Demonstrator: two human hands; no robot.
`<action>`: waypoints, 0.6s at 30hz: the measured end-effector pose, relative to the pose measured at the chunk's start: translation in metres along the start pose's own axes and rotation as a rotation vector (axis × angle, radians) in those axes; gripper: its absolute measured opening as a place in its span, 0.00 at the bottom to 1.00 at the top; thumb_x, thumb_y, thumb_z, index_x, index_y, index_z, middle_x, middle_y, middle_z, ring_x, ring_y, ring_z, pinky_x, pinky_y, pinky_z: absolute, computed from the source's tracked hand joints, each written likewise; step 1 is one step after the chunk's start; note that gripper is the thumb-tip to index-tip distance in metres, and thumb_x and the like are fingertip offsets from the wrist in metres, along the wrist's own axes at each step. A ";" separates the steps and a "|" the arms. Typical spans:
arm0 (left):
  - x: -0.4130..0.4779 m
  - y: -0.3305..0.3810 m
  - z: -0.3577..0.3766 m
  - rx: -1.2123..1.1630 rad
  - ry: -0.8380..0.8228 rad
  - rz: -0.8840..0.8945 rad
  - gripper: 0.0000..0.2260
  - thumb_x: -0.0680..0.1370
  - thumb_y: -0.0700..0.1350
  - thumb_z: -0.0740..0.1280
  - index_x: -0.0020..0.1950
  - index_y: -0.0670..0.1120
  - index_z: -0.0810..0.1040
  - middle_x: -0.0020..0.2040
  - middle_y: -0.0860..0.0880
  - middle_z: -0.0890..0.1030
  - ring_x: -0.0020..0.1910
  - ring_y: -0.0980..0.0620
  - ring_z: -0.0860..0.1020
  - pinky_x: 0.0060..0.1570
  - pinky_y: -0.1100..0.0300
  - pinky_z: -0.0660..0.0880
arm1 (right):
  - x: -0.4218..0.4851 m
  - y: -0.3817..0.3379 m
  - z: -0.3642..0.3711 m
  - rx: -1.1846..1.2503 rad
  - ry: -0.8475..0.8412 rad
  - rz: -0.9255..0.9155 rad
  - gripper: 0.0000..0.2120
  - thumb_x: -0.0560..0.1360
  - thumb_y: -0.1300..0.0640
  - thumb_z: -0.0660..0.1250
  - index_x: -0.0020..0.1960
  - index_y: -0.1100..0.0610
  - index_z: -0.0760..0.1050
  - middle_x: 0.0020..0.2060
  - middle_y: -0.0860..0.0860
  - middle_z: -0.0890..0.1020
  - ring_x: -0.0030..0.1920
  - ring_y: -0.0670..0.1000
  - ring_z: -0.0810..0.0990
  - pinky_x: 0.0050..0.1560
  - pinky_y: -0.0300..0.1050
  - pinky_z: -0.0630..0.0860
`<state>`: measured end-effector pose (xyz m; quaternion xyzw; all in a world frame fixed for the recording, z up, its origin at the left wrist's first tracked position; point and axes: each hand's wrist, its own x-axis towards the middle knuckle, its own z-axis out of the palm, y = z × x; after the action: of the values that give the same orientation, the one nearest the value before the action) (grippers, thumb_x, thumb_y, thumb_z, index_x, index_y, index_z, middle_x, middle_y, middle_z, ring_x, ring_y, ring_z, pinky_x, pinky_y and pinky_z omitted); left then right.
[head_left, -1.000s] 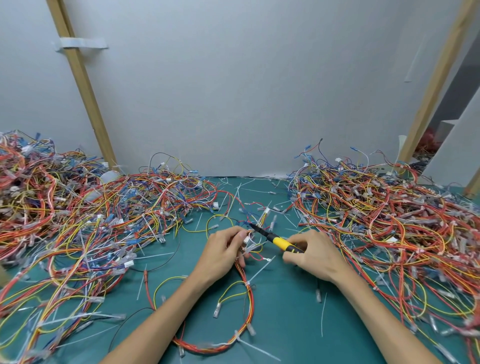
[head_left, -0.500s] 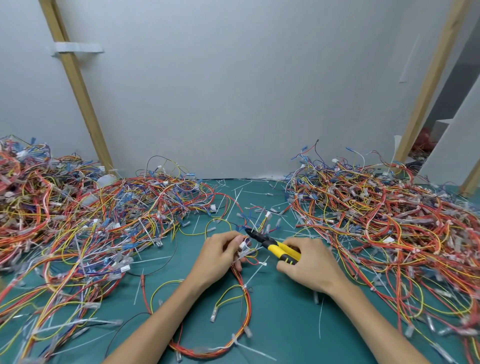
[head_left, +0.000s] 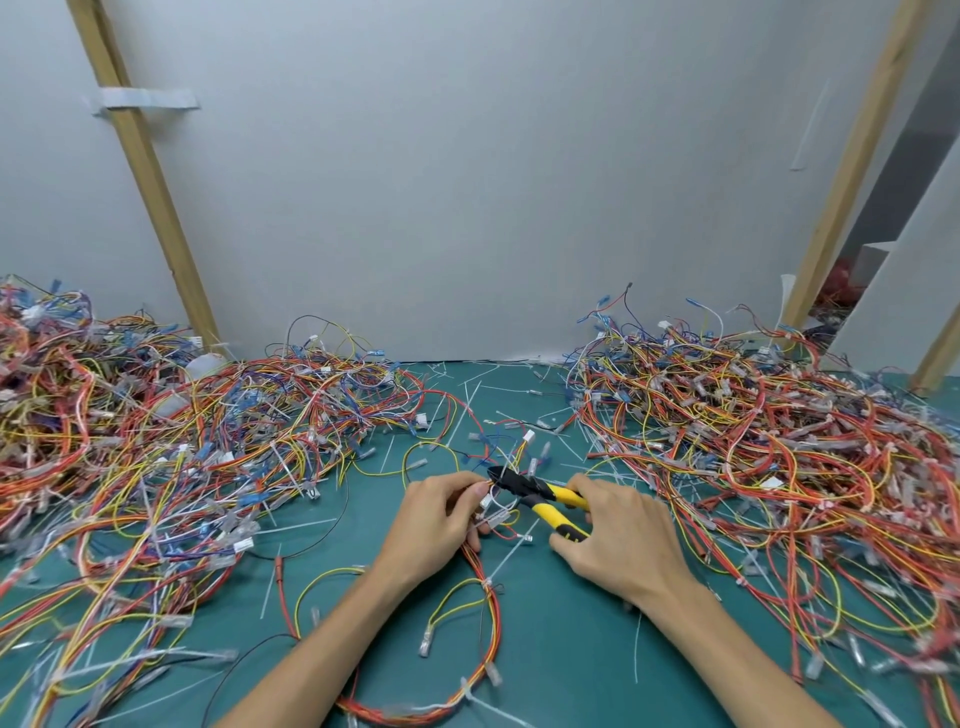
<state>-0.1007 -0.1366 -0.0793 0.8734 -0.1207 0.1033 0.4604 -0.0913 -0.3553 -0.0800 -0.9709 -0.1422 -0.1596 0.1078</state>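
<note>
Spreading since the earlier frames, the two yellow handles of the cutters (head_left: 543, 496) are now standing apart in a V, where a second ago they were lying together as one bar. The right hand (head_left: 618, 535) is gripping them, thumb curling under the near handle and fingers wrapping over the far one. The black head is pointing away from this hand toward the left hand (head_left: 436, 519), with its nose sitting right at that hand's fingertips.

The left hand is pinching the top end of the wire harness (head_left: 496, 623), with its fingers curling round the strands. The harness is showing as a thin bundle of orange-red and yellow wires, bound at intervals by white ties and ending in clear-sleeved terminals. It is trailing from under the left hand back toward the person, then looping beneath the left forearm.

Both hands are working low over the green mat (head_left: 571, 649). A left wire pile (head_left: 156, 441) is lying outside the left hand, and a right wire pile (head_left: 779, 441) is lying outside the right hand.
</note>
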 end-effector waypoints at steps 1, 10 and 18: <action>0.000 0.000 0.000 -0.002 -0.003 0.001 0.10 0.82 0.43 0.61 0.46 0.44 0.81 0.29 0.46 0.82 0.27 0.56 0.81 0.35 0.68 0.74 | 0.000 0.000 0.000 -0.018 0.001 0.000 0.19 0.65 0.34 0.57 0.46 0.47 0.69 0.36 0.44 0.77 0.39 0.49 0.77 0.36 0.43 0.68; 0.000 -0.001 0.002 -0.042 -0.014 -0.004 0.11 0.83 0.43 0.60 0.44 0.44 0.79 0.31 0.44 0.82 0.27 0.55 0.81 0.33 0.65 0.75 | -0.001 0.000 0.004 0.020 0.026 0.020 0.27 0.71 0.40 0.67 0.67 0.44 0.68 0.54 0.43 0.76 0.56 0.49 0.74 0.54 0.44 0.72; 0.001 -0.003 0.003 -0.049 -0.013 -0.016 0.10 0.82 0.42 0.60 0.45 0.47 0.79 0.31 0.48 0.82 0.26 0.52 0.81 0.32 0.67 0.74 | -0.002 -0.001 -0.002 0.010 -0.012 0.042 0.18 0.70 0.38 0.65 0.57 0.44 0.73 0.45 0.42 0.80 0.48 0.48 0.79 0.48 0.42 0.74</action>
<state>-0.0989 -0.1376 -0.0835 0.8633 -0.1193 0.0911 0.4818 -0.0937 -0.3555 -0.0784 -0.9741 -0.1231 -0.1507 0.1152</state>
